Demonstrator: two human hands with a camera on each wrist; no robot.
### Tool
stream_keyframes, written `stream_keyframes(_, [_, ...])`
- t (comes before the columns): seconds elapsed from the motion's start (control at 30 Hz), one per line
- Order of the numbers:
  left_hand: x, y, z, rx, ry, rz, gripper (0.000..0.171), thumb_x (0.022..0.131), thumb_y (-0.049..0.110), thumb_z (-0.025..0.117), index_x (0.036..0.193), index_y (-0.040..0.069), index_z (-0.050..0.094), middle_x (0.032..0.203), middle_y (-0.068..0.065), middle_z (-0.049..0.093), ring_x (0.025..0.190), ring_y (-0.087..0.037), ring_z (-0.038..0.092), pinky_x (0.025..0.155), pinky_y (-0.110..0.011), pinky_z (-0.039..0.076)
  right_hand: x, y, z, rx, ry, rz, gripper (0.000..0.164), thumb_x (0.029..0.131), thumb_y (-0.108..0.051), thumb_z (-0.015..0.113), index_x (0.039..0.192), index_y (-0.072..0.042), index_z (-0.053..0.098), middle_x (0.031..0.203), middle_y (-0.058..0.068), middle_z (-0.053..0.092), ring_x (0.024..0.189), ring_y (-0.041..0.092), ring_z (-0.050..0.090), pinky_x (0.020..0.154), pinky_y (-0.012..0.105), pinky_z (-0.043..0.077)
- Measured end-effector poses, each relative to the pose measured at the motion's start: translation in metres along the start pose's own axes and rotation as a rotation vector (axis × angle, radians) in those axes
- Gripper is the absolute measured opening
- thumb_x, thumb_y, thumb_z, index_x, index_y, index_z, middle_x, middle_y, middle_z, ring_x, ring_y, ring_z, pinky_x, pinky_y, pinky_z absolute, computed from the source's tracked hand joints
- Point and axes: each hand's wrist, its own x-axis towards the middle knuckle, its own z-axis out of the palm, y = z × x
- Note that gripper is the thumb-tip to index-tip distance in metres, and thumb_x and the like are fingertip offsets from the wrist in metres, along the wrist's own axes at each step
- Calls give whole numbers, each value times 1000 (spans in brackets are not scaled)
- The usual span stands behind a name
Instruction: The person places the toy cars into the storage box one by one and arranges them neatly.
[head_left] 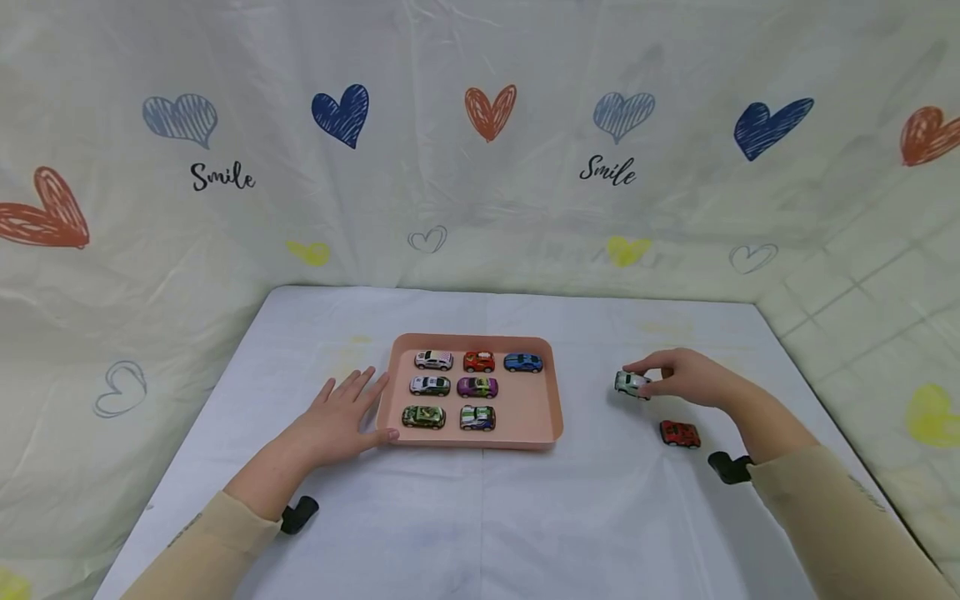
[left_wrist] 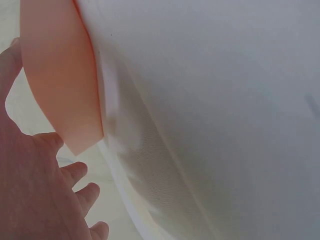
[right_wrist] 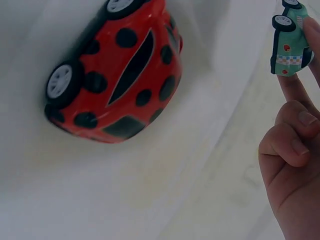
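Observation:
Between thumb and fingers my right hand (head_left: 690, 377) pinches a pale green toy car (head_left: 632, 384), off to the right of the tray. In the right wrist view that green toy car (right_wrist: 290, 45) shows a checked band across one end. Nearer the front lies a red toy car with black spots (head_left: 680, 434), apart from the hand. My left hand (head_left: 336, 422) lies with spread, straight fingers at the left side of the pink tray (head_left: 525, 425), its thumb on the near left corner. Several toy cars stand in the tray in rows, including a blue one (head_left: 522, 362) at the back right.
A white cloth covers the table (head_left: 480, 525). Behind it hangs a pale curtain (head_left: 480, 192) printed with hearts and the word Smile, which continues along both sides. A dark wrist mount (head_left: 300, 515) sits at the left sleeve, another mount (head_left: 730, 468) at the right.

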Motion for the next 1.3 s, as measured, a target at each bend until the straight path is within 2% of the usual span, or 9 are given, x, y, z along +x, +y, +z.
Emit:
stream_keyframes(0.2, [0,0,1,-2,10,4,100,86,75,53,160,16,19,164,-15,18,150,-38,14,118,-62,6,11,-14,4,6,4,-18,46,88,-34,76,130,-20,68,110,2,62,73,20,41,59,31,38])
stream_keyframes(0.4, [0,1,1,1,10,-3,101,86,75,53,160,16,20,164,-14,18,150,-37,14,119,-61,6,20,-26,9,16,9,-45,45,88,-33,76,130,-21,68,107,1,64,73,20,43,60,31,39])
stream_keyframes(0.57, [2,0,2,8,17,3,102,85,79,49,160,17,20,164,-14,19,150,-37,14,118,-62,6,27,-34,10,28,21,-82,44,88,-33,77,130,-23,68,111,-2,65,74,21,44,62,31,42])
stream_keyframes(0.77, [2,0,3,30,7,-7,104,84,81,46,160,16,20,164,-14,19,150,-37,14,119,-61,6,36,-45,12,59,21,-113,44,88,-32,77,130,-24,68,101,-1,65,69,21,44,61,30,42])
stream_keyframes(1.0, [-1,3,-4,-10,6,15,104,84,80,48,159,14,22,162,-19,20,148,-42,15,116,-66,6,46,-58,18,81,6,-119,43,88,-30,77,130,-27,68,90,4,61,66,21,44,60,30,42])
stream_keyframes(1.17, [2,0,0,7,-8,-1,103,84,80,49,160,17,20,164,-15,18,150,-38,13,118,-63,6,53,-68,21,93,-9,-142,43,87,-31,78,129,-26,69,82,7,57,66,22,46,61,32,44])
stream_keyframes(1.3, [4,-3,3,20,-5,-5,103,84,80,49,160,17,20,164,-14,18,150,-37,13,118,-62,7,57,-78,24,92,-18,-149,41,88,-30,78,128,-25,70,92,4,62,69,21,48,64,33,45])
